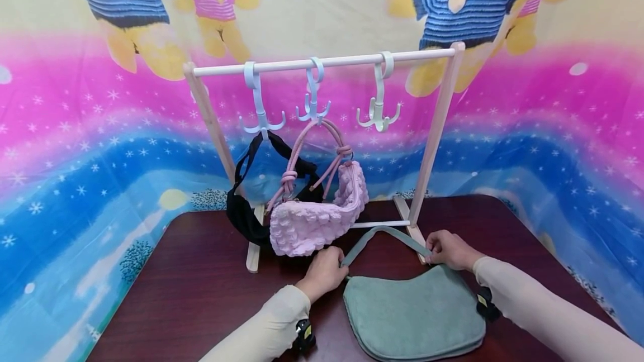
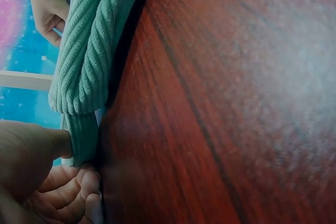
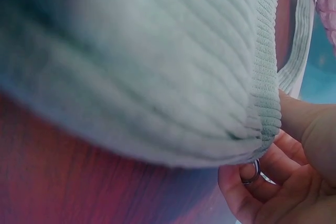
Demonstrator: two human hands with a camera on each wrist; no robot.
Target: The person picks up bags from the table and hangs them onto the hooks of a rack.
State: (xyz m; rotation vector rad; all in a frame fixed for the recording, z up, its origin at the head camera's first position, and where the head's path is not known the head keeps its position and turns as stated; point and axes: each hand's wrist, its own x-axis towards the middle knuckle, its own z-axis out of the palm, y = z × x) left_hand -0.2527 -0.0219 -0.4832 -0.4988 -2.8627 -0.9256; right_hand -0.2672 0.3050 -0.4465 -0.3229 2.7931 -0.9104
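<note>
A sage-green shoulder bag (image 1: 415,312) lies on the table, its strap (image 1: 384,229) arched up behind it. My left hand (image 1: 324,272) pinches the strap near the bag's left end. In the left wrist view, the thumb and fingers of the left hand (image 2: 58,182) close on the ribbed strap (image 2: 83,137) just below the bag (image 2: 92,40). At the other end of the strap, my right hand (image 1: 450,249) pinches it by the bag's top right corner. The right wrist view shows the right hand (image 3: 283,177) beside the bag's edge (image 3: 266,77), with a metal ring (image 3: 255,171) at the fingers.
Behind the bag stands a wooden rack with a white rail (image 1: 347,61). A black bag (image 1: 241,214) hangs from the left blue hook (image 1: 261,122), a pink puffy bag (image 1: 312,225) from the middle hook (image 1: 313,108). A pale green hook (image 1: 378,119) hangs at right.
</note>
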